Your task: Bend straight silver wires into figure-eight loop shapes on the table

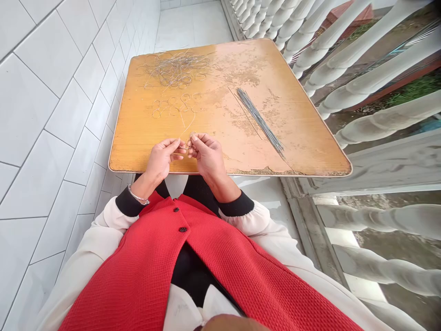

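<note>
White tiled wall (58, 115) faces a white baluster railing (344, 55).

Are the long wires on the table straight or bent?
Straight: the long wires lie side by side in a neat bundle on the wooden table, with no loops or bends.

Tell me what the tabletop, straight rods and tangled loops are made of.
The tabletop looks like varnished wood or laminate: glossy orange, worn patchy, chipped at the front edge. The straight rods seem dull grey steel wire. The tangled loops look like similar silvery wire, bent into rings; alloy unclear.
</note>
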A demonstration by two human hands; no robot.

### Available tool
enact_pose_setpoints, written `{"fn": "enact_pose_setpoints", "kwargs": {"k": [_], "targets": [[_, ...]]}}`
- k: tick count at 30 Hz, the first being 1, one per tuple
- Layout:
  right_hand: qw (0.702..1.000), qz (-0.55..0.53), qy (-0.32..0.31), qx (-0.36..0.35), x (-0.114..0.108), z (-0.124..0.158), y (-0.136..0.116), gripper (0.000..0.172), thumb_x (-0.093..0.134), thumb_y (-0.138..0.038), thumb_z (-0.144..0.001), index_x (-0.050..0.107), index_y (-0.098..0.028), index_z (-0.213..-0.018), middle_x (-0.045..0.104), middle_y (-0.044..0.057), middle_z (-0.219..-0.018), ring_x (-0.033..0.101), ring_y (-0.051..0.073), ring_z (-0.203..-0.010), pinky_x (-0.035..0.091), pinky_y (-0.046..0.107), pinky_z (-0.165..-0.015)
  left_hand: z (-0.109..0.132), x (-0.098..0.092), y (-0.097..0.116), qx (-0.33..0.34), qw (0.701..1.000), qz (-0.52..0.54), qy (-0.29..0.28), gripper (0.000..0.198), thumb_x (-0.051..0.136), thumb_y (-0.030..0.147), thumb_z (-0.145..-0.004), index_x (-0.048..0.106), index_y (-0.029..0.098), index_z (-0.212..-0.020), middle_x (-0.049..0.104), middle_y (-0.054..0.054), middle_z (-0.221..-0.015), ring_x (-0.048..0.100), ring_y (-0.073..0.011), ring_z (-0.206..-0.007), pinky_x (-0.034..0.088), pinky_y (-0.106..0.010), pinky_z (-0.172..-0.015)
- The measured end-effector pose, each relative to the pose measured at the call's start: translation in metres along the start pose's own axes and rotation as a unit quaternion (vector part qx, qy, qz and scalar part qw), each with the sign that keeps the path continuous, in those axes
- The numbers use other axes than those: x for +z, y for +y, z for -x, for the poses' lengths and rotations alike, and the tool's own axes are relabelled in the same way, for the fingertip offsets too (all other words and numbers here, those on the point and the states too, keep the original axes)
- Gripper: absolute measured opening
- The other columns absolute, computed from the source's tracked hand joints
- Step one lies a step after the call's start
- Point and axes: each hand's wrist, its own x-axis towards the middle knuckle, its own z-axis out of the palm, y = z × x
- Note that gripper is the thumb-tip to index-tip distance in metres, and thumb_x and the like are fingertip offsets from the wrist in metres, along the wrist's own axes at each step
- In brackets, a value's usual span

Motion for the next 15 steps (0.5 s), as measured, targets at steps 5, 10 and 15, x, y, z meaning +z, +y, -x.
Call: {"fn": "enact_pose_setpoints", "kwargs": {"k": [5,10,15], "targets": [[0.999,-0.001,-0.011,0.036,0.0027,0.0013,0.0011,0.039,0.085,-0.047,-0.078,0.058,-0.02,-0.073,0.064,-0.004,-0.066,0.057,0.005,-0.05,0.048,0.017,-0.051,-0.003,-0.0001,0.0,-0.009,0.998,0.043,-0.033,0.03,0.063,0.022,-0.099,0.064,0.014,-0.07,0.064,0.002,-0.07,0.057,-0.0026,-0.057,0.042,-0.017,-0.055],[0.999,0.002,-0.015,0.029,0.001,0.0008,0.0028,0.037,0.086,-0.046,-0.077,0.059,-0.02,-0.075,0.064,-0.005,-0.065,0.058,0.006,-0.05,0.048,0.018,-0.051,-0.0069,0.0001,0.0044,-0.014,0.998,0.036,-0.05,0.022,0.063,0.019,-0.098,0.068,0.014,-0.077,0.057,0.004,-0.062,0.046,-0.0007,-0.048,0.033,-0.016,-0.046],[0.999,0.042,-0.004,0.005,0.0021,0.0,0.0026,0.035,0.083,-0.046,-0.081,0.059,-0.021,-0.076,0.063,-0.005,-0.065,0.055,0.005,-0.048,0.047,0.019,-0.05,-0.0054,-0.0006,0.0084,-0.015,0.999,-0.014,-0.025,0.025,0.066,0.012,-0.094,0.064,0.013,-0.069,0.056,0.005,-0.056,0.043,0.0003,-0.044,0.028,-0.015,-0.043]]}}
